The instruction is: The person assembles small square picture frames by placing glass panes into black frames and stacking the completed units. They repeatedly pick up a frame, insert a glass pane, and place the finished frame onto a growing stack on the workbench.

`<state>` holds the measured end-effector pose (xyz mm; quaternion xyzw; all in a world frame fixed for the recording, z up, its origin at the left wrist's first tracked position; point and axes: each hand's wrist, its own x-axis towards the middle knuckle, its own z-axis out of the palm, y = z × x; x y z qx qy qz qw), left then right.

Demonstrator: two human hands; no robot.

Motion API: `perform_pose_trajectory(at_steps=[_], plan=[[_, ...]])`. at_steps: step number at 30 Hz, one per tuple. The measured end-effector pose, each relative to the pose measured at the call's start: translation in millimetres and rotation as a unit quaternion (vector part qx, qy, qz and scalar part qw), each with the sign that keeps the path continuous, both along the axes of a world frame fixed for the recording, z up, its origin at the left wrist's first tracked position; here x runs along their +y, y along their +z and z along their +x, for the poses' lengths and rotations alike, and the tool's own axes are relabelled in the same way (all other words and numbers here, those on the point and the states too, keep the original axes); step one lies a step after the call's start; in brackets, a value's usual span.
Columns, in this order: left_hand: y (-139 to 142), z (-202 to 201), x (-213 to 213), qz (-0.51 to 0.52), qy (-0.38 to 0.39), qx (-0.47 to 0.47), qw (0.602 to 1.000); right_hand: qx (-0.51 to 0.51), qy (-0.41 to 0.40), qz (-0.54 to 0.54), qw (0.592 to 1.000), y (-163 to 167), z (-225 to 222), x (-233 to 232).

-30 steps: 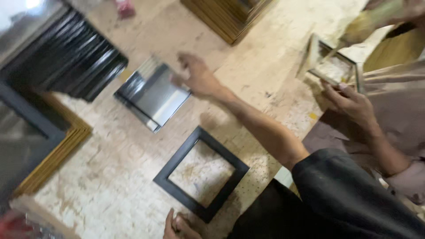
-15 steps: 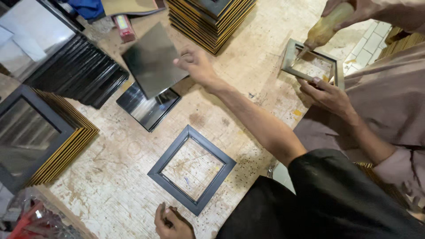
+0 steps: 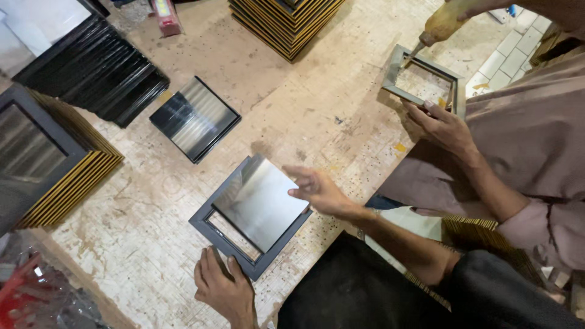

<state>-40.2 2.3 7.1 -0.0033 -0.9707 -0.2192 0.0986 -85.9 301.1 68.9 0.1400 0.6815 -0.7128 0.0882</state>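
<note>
Right hand (image 3: 317, 190) at the right edge of a shiny square sheet (image 3: 259, 204), pinching that edge with the fingertips, fingers long and a bit apart. Sheet tilted and turned a little, lying half over a black frame (image 3: 275, 245) on the table (image 3: 341, 109). Far corner of the sheet past the frame's top edge, near corner over the open middle. Left hand (image 3: 222, 292) flat on the frame's near corner, fingers pressed down on it, not curled around anything.

Best way, as it looks from here: hold the frame down firm with the flat hand so it cannot slide. Turn the sheet until its sides run along the frame's sides. Touch only the edge – no finger marks on the shiny face. Lower one side first, then the rest, slow and soft, no dropping.

More sheets in a small pile (image 3: 195, 119) farther back, well apart. Piles of gold-edged frames (image 3: 286, 21) at the far side. Another person's hand (image 3: 445, 125) near a grey frame (image 3: 426, 79) to the right – not part of this grip.
</note>
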Motion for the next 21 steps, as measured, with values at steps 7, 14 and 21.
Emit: perform_pose_trajectory(at_steps=[7,14,21], plan=[[4,-1,2,-0.035,-0.007,0.007,0.999,0.01,-0.034,0.01,0.999,-15,16,-11],[-27,-8,-5,-0.015,-0.02,0.016,1.0,0.036,-0.011,0.157,0.987,-6,20,3],[-16,-6,-13,-0.074,-0.026,-0.018,0.997,0.019,0.013,0.135,0.991,-33,27,-25]])
